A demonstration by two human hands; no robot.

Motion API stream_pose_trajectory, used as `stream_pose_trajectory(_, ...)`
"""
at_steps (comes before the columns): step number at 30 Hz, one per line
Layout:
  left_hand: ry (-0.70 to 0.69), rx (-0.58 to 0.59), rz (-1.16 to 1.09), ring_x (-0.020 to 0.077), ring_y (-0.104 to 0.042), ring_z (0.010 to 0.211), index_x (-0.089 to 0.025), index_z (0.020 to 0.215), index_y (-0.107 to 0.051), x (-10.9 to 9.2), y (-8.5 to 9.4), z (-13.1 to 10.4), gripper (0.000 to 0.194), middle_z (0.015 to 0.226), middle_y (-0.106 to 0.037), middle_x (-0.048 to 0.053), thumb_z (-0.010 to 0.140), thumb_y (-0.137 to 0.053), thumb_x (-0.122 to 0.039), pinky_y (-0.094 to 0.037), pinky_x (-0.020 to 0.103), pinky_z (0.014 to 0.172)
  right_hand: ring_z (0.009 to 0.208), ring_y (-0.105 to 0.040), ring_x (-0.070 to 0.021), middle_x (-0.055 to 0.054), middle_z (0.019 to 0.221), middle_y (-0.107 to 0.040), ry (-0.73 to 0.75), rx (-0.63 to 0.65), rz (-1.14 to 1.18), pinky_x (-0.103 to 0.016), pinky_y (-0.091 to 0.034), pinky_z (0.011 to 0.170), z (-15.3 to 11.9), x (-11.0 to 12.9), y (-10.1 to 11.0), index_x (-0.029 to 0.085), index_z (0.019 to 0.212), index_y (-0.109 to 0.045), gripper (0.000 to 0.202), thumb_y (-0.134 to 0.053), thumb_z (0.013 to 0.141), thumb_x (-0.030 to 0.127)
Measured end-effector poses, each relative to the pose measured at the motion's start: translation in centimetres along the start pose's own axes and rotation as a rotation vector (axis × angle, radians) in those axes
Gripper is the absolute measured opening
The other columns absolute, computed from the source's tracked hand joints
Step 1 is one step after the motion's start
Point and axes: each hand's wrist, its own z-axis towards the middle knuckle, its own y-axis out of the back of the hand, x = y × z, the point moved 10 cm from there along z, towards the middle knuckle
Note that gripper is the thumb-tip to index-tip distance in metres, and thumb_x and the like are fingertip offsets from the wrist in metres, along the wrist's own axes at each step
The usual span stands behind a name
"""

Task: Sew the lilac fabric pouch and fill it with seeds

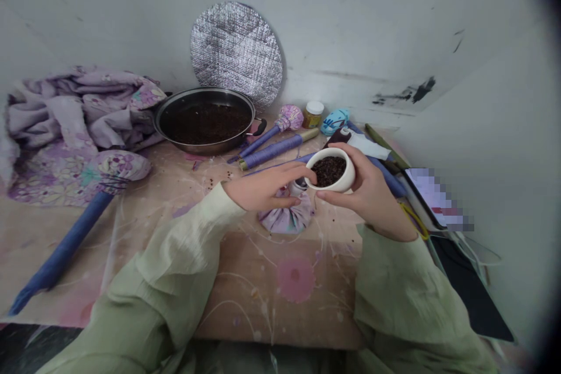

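My right hand point(366, 193) is closed round a small white cup point(344, 183) and tilts it a little to the left. Dark, dry grains point(329, 169) fill much of the cup. My left hand point(267, 186) reaches over from the left, fingertips at the cup's rim and touching the grains, thumb apart below. Under the cup and left fingers, a gathered lilac floral cloth point(287, 219) sits on the table, with a small rounded opening at its top, partly hidden.
A wide black pan point(201, 149) of dark material stands at the back, with a silvery round lid point(236, 52) against the wall. Lilac fabric point(65, 123) and a blue-handled cloth-headed stick point(70, 242) lie left. Wrapped sticks point(276, 151), a small jar point(313, 114) and a phone point(438, 201) are right.
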Motion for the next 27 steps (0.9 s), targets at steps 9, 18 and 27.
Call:
stream_pose_trajectory(9,0.017,-0.079,-0.045,0.0237,-0.048,0.119,-0.02,0.127,-0.039,0.8,0.7,-0.3,0.049,0.13,-0.048,0.013,0.081,-0.058,-0.023,-0.037,0.042,0.103,0.113,-0.053,-0.0242,-0.005,0.124,-0.054,-0.005,0.008,-0.036,-0.037,-0.045,0.097,-0.1,-0.1,0.0,0.025,0.125,-0.045,0.069,-0.076,0.065,0.034)
stream_pose_trajectory(18,0.006,-0.129,0.013,0.0252,-0.044,0.126,-0.019,0.137,-0.03,1.2,0.5,-0.2,0.062,0.138,-0.043,0.015,0.082,-0.058,-0.023,-0.036,0.042,0.105,0.116,-0.051,-0.025,-0.005,0.126,-0.052,-0.001,0.016,-0.02,-0.037,-0.045,0.098,-0.2,0.2,-0.1,0.025,0.125,-0.045,0.068,-0.076,0.065,0.034)
stream_pose_trajectory(27,0.05,-0.138,-0.024,0.0245,-0.052,0.116,-0.019,0.131,-0.034,1.6,0.5,-0.2,0.055,0.128,-0.051,0.014,0.082,-0.059,-0.024,-0.045,0.041,0.096,0.116,-0.051,-0.025,-0.005,0.126,-0.053,-0.018,0.013,-0.017,-0.037,-0.045,0.098,-0.2,0.0,-0.1,0.025,0.125,-0.045,0.069,-0.077,0.064,0.033)
